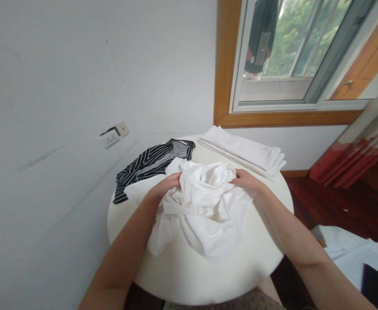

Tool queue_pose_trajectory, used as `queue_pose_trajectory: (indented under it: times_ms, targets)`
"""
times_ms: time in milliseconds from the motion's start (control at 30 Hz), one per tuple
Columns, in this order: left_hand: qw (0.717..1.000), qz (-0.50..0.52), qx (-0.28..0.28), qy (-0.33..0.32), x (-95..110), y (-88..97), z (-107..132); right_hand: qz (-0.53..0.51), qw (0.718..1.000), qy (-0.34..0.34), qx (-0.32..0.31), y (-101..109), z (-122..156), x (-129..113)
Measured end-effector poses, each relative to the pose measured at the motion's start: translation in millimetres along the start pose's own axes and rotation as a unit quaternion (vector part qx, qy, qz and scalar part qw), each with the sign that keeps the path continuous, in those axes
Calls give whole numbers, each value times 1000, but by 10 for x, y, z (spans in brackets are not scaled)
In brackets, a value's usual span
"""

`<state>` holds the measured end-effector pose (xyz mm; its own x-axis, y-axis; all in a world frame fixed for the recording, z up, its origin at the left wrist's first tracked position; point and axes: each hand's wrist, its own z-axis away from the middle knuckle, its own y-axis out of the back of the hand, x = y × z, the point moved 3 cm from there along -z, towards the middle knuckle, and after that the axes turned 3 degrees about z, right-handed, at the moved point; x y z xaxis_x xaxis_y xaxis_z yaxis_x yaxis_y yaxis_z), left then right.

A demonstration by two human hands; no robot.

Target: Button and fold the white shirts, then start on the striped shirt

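A crumpled white garment [205, 206] lies bunched in the middle of the round white bench [189, 275], and both hands are in it. The left hand [166, 185] grips a fold at the garment's upper left edge, fingers closed into the cloth; the right hand [247, 180] pinches the fabric at its upper right, fingers likewise curled on the cloth. The garment is not yet laid out: it sits in a heap with loose folds hanging toward the near rim of the bench, so the work looks to be at its start, with the cloth being gathered or opened for straightening. By my reading, the next move calls for finding a seam or shoulder line with each hand and drawing the two apart so the fabric spreads flat on the bare part of the bench.

Just beyond the heap, to the left, a black-and-white striped garment [150, 163] lies spread loosely, touching or nearly touching the white one. At the far right, a stack of folded white cloth [243, 150] rests near the rim under the window [289, 56].

No brand, label or writing can be read on any of the cloth; the wall socket [113, 135] shows no legible marking either
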<state>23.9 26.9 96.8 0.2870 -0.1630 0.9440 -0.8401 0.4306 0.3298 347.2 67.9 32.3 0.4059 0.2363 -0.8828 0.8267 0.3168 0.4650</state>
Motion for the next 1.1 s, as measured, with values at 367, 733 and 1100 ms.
queue_pose_trajectory:
  times_ms: [367, 733, 1100]
  targets:
    - [965, -217, -144, -8, -27, -74, -25, -233, 968, -54, 73, 40, 183, -200]
    - [927, -371, 41, -42, 133, -714, -65, -55, 994, 93, 5, -503, 132, -460]
    - [977, -188, 12, -104, -2, -698, -169, -114, 987, 56, -98, -467, 202, -539]
